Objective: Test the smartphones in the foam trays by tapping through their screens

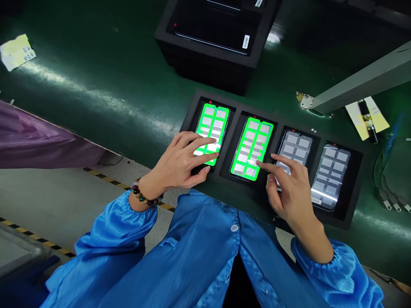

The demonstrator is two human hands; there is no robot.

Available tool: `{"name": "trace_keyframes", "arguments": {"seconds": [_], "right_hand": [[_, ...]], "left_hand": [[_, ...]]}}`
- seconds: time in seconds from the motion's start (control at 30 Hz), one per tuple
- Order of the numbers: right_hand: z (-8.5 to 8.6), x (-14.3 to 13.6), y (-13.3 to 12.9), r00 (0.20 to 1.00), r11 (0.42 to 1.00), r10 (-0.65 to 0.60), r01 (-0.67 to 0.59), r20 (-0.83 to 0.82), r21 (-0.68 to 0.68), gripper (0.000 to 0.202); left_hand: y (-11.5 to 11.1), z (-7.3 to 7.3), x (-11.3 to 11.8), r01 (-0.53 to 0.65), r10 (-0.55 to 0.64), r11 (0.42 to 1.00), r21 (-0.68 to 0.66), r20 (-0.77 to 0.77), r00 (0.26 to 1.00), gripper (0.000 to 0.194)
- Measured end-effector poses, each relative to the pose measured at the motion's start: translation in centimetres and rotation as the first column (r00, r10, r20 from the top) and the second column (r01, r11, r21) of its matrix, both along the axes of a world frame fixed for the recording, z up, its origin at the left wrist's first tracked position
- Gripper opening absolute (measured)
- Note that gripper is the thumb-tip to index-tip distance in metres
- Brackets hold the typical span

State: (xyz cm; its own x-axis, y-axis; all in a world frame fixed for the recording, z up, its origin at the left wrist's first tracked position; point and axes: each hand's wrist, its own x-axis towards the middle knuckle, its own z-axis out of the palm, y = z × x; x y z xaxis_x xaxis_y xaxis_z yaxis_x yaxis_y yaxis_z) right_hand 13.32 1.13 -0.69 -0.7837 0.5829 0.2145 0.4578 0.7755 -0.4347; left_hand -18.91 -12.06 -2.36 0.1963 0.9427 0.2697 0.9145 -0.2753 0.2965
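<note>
Several smartphones lie in a row in the cut-outs of a black foam tray [231, 145] at the table's front edge. Over the leftmost phone [210, 115], whose screen is lit green with pale blocks, my left hand [183, 160] is spread, fingertips at the glass. My right hand [290, 186] has its index fingertip at the second phone [252, 147], also lit green and pale. Its other fingers are apart above the third phone [295, 145], which shows grey blocks and is partly covered. Farthest right, the fourth phone [332, 171] shows similar grey blocks and a bright reflection. Neither hand holds anything.
Behind the tray stands a stack of black foam trays [205, 60] with a dark phone [212, 38] on top. A grey metal post [362, 79] rises at right, near a black marker [367, 119] on yellow paper and several cable plugs [396, 203]. Crumpled paper [17, 51] lies far left.
</note>
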Motion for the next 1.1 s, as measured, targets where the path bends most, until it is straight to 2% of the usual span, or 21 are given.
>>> {"name": "trace_keyframes", "arguments": {"seconds": [0.17,0.4,0.5,0.63,0.73,0.9,1.1], "right_hand": [[-0.1,-1.3,0.0,0.999,0.999,-0.042,0.042,0.015,0.021,0.047],[-0.4,-4.0,0.1,0.993,0.993,0.111,-0.110,0.030,-0.051,0.051],[-0.5,-4.6,0.1,0.990,0.990,0.131,-0.129,0.049,-0.053,0.050],[-0.3,-4.1,0.3,0.992,0.993,0.113,-0.111,0.061,-0.035,0.051],[0.1,-3.0,0.6,0.997,0.998,0.055,-0.054,0.057,-0.015,0.051],[0.4,-1.7,0.9,0.996,0.997,-0.060,0.057,0.063,0.051,0.038],[0.1,-2.5,1.2,0.994,0.995,-0.094,0.093,0.050,0.034,0.041]], "left_hand": [[-0.3,0.0,-0.2,-0.026,0.026,0.998,-0.051,0.003,1.000,0.041],[-1.5,-0.5,-1.9,-0.263,0.264,0.965,0.028,-0.086,0.961,0.039],[-1.7,-0.5,-2.3,-0.305,0.307,0.951,0.045,-0.066,0.949,0.038],[-1.3,-0.5,-1.9,-0.275,0.276,0.961,0.024,-0.035,0.961,0.038],[-0.3,-0.6,-1.0,-0.217,0.218,0.976,0.016,-0.042,0.975,0.038],[1.2,-0.5,0.4,-0.125,0.124,0.992,-0.010,-0.051,0.991,0.040],[1.1,-0.3,-0.4,-0.178,0.179,0.984,0.022,-0.083,0.980,0.037]]}}
